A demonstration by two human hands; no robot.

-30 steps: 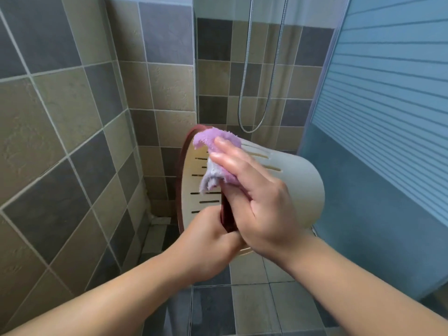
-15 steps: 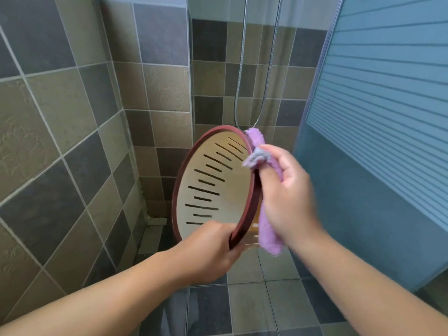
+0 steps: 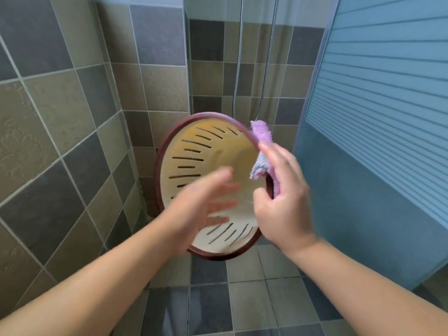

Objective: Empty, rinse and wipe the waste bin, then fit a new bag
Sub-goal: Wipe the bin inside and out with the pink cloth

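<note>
Head view, looking down into a tiled shower corner. Largest in the scene are the tiled walls [image 3: 60, 122] at left and far, in grey and tan squares, the blue striped partition [image 3: 378, 98] at right, and the tiled floor [image 3: 242, 301] near the bottom edge. A metal shower hose [image 3: 266, 69] hangs against the far wall.

At centre is the waste bin [image 3: 208, 151], a cream plastic bin with slotted sides and a dark red rim, held in the air above the floor. It is tipped so that its mouth faces the person; its long axis therefore runs away from the viewer, toward the far wall and slightly left, and the inside is open to view.

Left hand [image 3: 201, 202]: motion-blurred, fingers spread and straight, in front of the near lower part of the bin's mouth. Whether it touches the bin cannot be told through the blur.

Right hand [image 3: 283, 202]: at the right side of the rim, fingers curled, pinching a purple cloth [image 3: 263, 141] against the rim; the cloth's upper end sticks up past the fingers and a grey fold hangs inside the mouth.

Judgement: this is the wiping step, and no new bag is in sight. The cloth hand lies just right of the opening, so it is the nearer one for working leftward into the bin, provided the bin stays steady.

No brand, label or readable writing appears.
</note>
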